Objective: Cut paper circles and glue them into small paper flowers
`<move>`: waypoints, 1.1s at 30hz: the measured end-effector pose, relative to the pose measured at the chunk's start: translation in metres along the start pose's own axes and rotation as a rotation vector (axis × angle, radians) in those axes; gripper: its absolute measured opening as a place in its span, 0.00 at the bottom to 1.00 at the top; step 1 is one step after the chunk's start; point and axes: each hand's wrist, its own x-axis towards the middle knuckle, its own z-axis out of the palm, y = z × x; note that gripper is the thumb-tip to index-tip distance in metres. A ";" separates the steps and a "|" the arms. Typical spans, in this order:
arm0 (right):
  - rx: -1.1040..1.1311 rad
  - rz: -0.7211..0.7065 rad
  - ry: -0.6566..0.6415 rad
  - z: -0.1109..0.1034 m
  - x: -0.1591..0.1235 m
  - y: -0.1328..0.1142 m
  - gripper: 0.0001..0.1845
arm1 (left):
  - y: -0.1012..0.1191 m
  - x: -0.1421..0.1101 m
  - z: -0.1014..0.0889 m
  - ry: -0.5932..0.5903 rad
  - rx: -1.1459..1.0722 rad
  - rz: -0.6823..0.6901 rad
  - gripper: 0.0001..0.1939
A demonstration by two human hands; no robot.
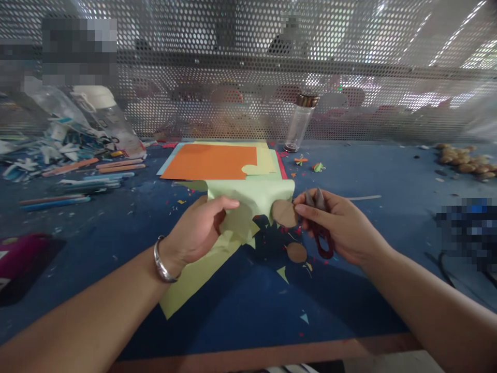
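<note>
My left hand, with a silver bangle at the wrist, is closed on a curled sheet of pale green paper, thumb on top. Between the thumb and fingers of my right hand is a round brown cardboard disc, beside the paper's right edge. The same hand also holds scissors, dark red handles down and blades up. On the table below lies a smaller brown disc. A long yellow-green paper piece extends under my left hand toward the table's front.
Orange paper lies atop stacked coloured sheets. Behind stand a clear bottle and a perforated metal screen. Left are coloured sticks, a white-capped bottle and a magenta object. Paper scraps dot the blue table.
</note>
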 end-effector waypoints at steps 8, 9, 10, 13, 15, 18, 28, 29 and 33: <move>0.102 0.099 -0.048 0.002 -0.001 -0.001 0.17 | 0.008 -0.006 0.007 -0.190 -0.071 -0.060 0.20; 0.120 0.107 -0.057 0.003 -0.001 -0.002 0.17 | 0.008 -0.007 0.005 -0.246 -0.067 -0.045 0.23; 0.139 0.114 -0.065 0.003 -0.002 -0.002 0.17 | 0.009 -0.008 0.003 -0.314 -0.053 -0.025 0.25; 0.173 0.121 -0.087 0.004 -0.004 -0.004 0.17 | 0.013 -0.011 -0.002 -0.512 0.057 0.044 0.26; 0.180 0.122 -0.098 0.005 -0.005 -0.006 0.18 | 0.015 -0.013 -0.002 -0.552 0.139 0.057 0.29; 0.177 0.127 -0.111 0.008 -0.007 -0.006 0.18 | 0.010 -0.015 0.004 -0.443 0.200 0.074 0.29; 0.166 0.131 -0.081 0.011 -0.007 -0.003 0.18 | -0.014 -0.008 0.035 -0.119 0.119 0.115 0.15; 0.167 0.127 -0.066 0.011 -0.006 -0.002 0.18 | -0.012 -0.008 0.037 -0.094 0.107 0.107 0.14; 0.184 0.143 -0.025 0.010 -0.004 -0.001 0.20 | -0.010 -0.009 0.041 -0.020 -0.029 0.045 0.14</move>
